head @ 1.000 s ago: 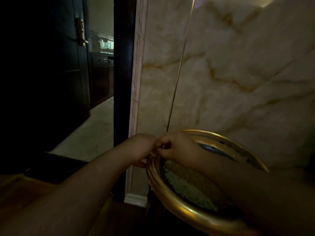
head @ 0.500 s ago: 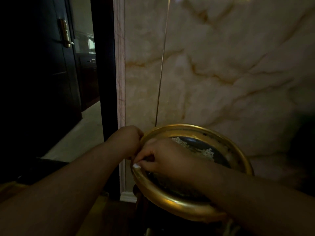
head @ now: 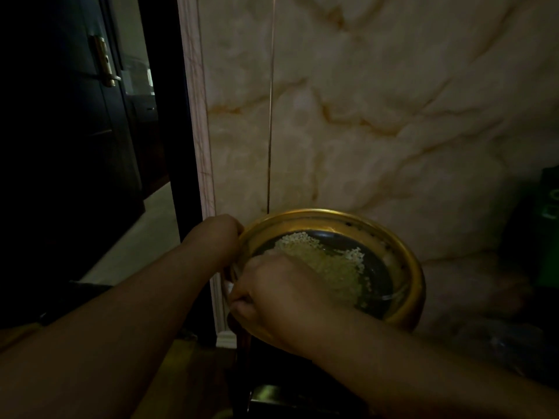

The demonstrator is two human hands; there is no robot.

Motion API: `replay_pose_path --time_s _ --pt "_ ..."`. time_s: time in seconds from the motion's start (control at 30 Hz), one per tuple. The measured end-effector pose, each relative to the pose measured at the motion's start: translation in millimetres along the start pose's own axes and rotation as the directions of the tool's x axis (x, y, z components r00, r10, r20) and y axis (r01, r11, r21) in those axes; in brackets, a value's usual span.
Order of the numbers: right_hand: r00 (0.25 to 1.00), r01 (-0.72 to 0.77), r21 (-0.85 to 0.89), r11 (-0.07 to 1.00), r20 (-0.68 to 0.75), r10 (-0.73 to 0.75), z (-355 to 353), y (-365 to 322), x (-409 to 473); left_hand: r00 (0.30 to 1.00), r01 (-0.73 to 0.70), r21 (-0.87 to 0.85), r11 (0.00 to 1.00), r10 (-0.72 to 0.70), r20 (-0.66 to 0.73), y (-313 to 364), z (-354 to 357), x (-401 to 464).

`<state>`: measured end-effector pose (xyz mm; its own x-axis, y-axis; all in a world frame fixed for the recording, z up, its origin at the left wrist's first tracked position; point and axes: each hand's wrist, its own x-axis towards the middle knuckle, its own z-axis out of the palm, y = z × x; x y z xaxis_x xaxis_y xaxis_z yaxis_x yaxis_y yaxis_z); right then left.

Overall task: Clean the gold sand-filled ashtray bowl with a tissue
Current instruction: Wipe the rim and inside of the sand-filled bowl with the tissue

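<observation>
The round gold bowl (head: 419, 276), smooth and shiny metal with a dark inside and a patch of pale, grainy sand (head: 326, 261), stands in front of the veined marble wall (head: 378, 116). The left hand (head: 217, 237) is curled on the bowl's left rim, fingers hidden. The right hand (head: 272, 294) is closed, pinching a small white tissue (head: 230, 287) against the near-left rim.

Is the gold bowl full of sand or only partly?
Partly. Pale sand covers only the middle of the gold bowl; dark bare bottom shows around it.
</observation>
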<state>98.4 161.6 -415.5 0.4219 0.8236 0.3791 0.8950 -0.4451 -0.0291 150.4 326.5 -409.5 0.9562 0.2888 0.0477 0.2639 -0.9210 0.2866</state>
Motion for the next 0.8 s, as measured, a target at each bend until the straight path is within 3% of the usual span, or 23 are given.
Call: replay_pose_path --time_s 0.1,0.3,0.47,0.6,0.8 --pt "0.998 0.047 -0.077 0.996 -0.036 -0.050 -5.6 -8.6 -19.7 1.000 -0.008 -0.007 1.000 0.007 -0.030 2.1 0.6 -7.8" --pt "0.993 0.076 -0.059 0.995 -0.085 -0.081 -21.7 -9.8 -52.1 0.996 -0.009 -0.049 0.999 0.005 -0.088 -1.3 6.5 -26.4" --pt "0.966 0.079 0.014 0.997 -0.246 -0.073 -22.9 6.1 -82.1 0.995 0.000 -0.070 0.998 -0.008 -0.104 -2.9 8.0 -29.7" --pt "0.939 0.038 0.039 0.999 -0.344 -0.022 -23.5 18.1 -113.6 0.995 0.016 -0.078 0.997 -0.024 -0.101 -1.6 9.0 -32.2" --pt "0.931 -0.026 0.141 0.990 -0.357 0.075 -25.4 40.0 -149.8 0.993 0.008 -0.073 0.997 -0.016 -0.118 2.4 6.2 -32.7"
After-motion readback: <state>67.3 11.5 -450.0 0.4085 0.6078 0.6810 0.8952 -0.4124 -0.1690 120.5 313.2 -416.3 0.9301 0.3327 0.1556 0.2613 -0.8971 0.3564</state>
